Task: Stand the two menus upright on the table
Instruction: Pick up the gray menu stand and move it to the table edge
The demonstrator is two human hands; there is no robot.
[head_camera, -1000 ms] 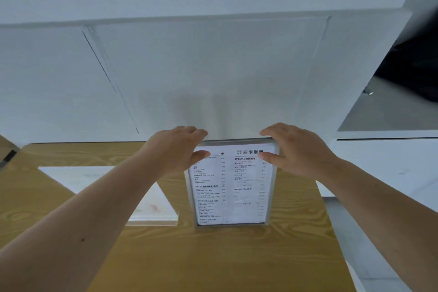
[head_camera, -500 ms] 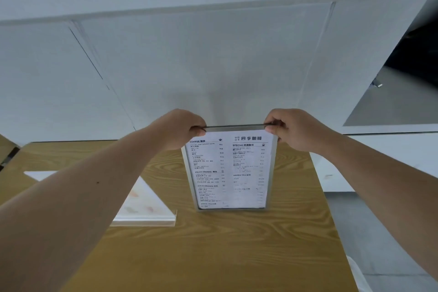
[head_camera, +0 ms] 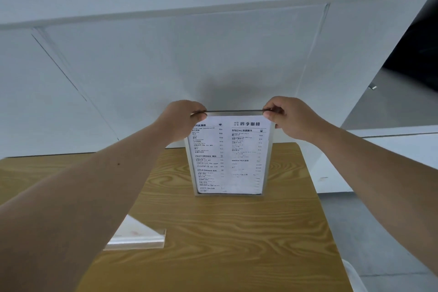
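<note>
A white printed menu in a clear acrylic holder (head_camera: 228, 156) stands upright near the far edge of the wooden table (head_camera: 213, 232), its text facing me. My left hand (head_camera: 183, 117) pinches its top left corner and my right hand (head_camera: 288, 115) pinches its top right corner. A second menu in an acrylic holder (head_camera: 139, 234) lies flat on the table to the left, partly hidden under my left forearm.
A white wall panel (head_camera: 189, 59) rises right behind the table's far edge. The table's right edge drops to a grey floor (head_camera: 379, 232), and a white ledge (head_camera: 391, 135) runs to the right.
The menu went from leaning back to standing upright. Both hands shifted from lying over its top to pinching the top corners. The view has moved closer.
</note>
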